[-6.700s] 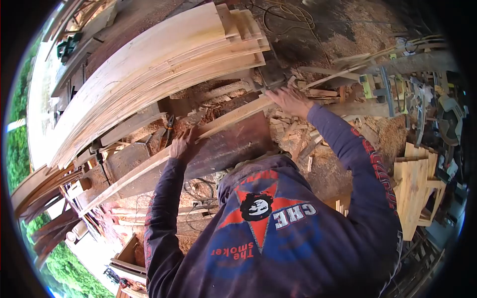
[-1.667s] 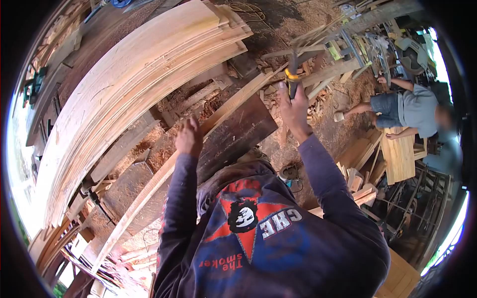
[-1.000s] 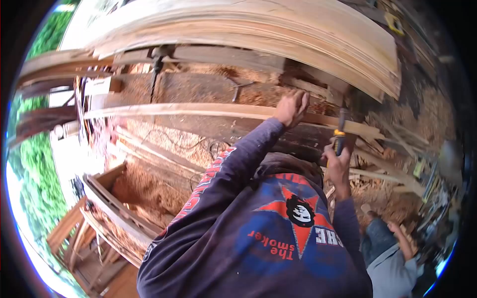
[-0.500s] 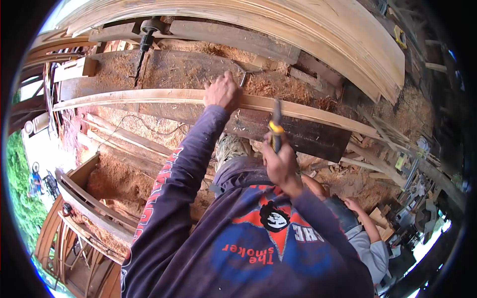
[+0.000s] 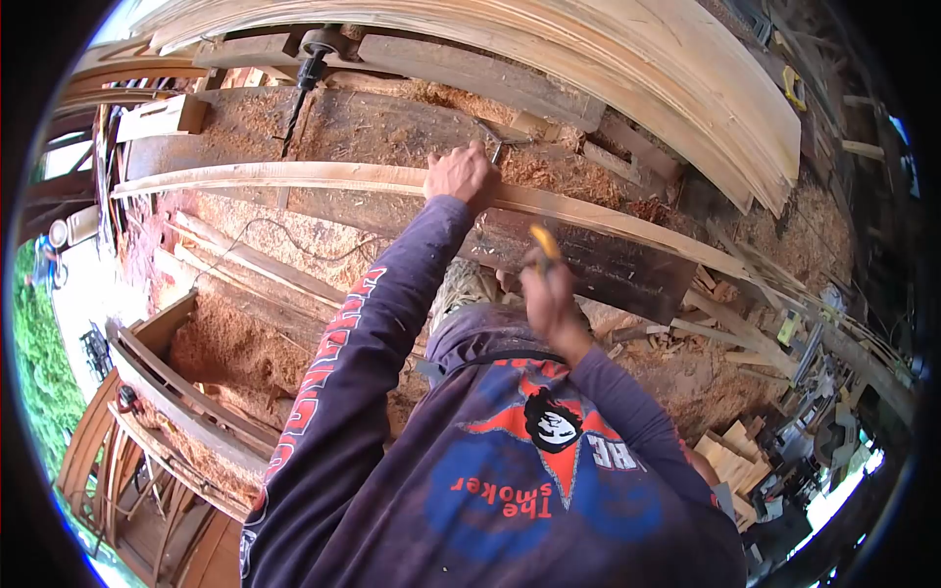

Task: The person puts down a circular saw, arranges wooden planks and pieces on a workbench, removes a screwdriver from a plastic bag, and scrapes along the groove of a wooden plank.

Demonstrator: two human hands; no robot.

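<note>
My left hand is closed over a long, slightly curved wooden strip, which runs across a dark plank. In my right hand is a tool with a yellow and black handle. Motion blurs the tool, so its exact kind cannot be told. The tool sits on the near side of the strip, apart from my left hand. Just beyond my left fingers lies a thin bent metal rod.
A drill bit in a chuck points toward the plank from the far side. Stacked wooden boards line the back. Sawdust fills a wooden trough at left. Offcuts lie at lower right.
The view has shifted slightly. My right hand and the tool have moved, now with more blur. The other person at lower right is mostly out of sight. My left hand stays on the strip.
</note>
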